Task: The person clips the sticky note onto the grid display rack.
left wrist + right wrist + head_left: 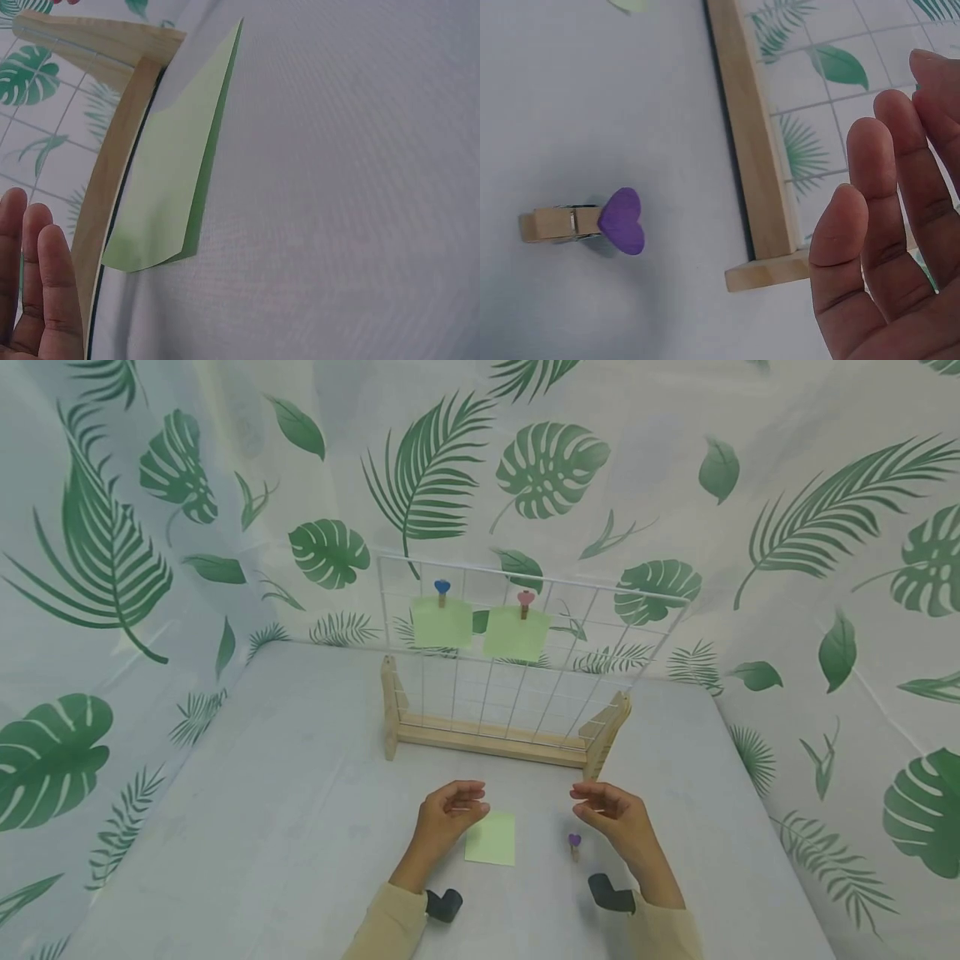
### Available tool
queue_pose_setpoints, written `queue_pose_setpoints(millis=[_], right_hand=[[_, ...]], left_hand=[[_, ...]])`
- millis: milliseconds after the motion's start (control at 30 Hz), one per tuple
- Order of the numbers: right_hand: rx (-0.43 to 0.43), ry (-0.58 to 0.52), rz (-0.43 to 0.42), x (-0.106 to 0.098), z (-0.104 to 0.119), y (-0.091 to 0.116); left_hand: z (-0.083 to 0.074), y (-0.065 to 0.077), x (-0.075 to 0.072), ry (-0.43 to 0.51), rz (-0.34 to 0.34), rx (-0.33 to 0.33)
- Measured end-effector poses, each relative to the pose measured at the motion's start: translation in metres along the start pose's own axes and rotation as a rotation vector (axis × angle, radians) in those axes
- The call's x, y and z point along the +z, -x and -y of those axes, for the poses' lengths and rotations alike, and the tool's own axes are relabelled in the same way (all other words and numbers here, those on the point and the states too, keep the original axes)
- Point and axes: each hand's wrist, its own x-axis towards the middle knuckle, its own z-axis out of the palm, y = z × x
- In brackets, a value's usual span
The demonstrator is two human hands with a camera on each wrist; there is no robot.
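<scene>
My left hand [450, 814] is held over the table beside a light green sticky note [491, 840], its fingers loosely bent and holding nothing. In the left wrist view the note [169, 180] lies on the white surface with its edges lifting slightly. Opposite, my right hand [617, 818] hovers with relaxed fingers and nothing in its grasp. A small wooden clothespin with a purple heart [574, 841] lies just to its left. The right wrist view shows this clothespin [562, 223] lying on the table, apart from the fingers [870, 161].
Behind the hands stands a white wire grid [525, 693] in a wooden base [487, 745]. Two green notes hang on it, one under a blue-heart clothespin [442, 589], the other under a pink-heart clothespin [525, 602]. Leaf-patterned sheeting [660, 410] surrounds the white table [300, 793].
</scene>
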Motion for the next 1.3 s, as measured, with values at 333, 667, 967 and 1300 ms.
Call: queue_pose_setpoints(millis=[333, 667, 967, 1300], right_hand=[[0.045, 0.002, -0.003, 0.001, -0.01, 0.003], [0.082, -0.006, 0.003, 0.0, -0.025, 0.005], [0.181, -0.015, 0.019, 0.0, -0.031, 0.008], [0.275, 0.018, 0.034, 0.0, -0.04, 0.012]], left_hand=[[0.006, 0.002, 0.001, -0.009, 0.003, -0.009], [0.009, 0.003, 0.001, -0.043, 0.002, -0.032], [0.011, 0.003, 0.0, -0.106, -0.019, -0.037], [0.012, 0.002, 0.001, -0.184, -0.051, -0.058]])
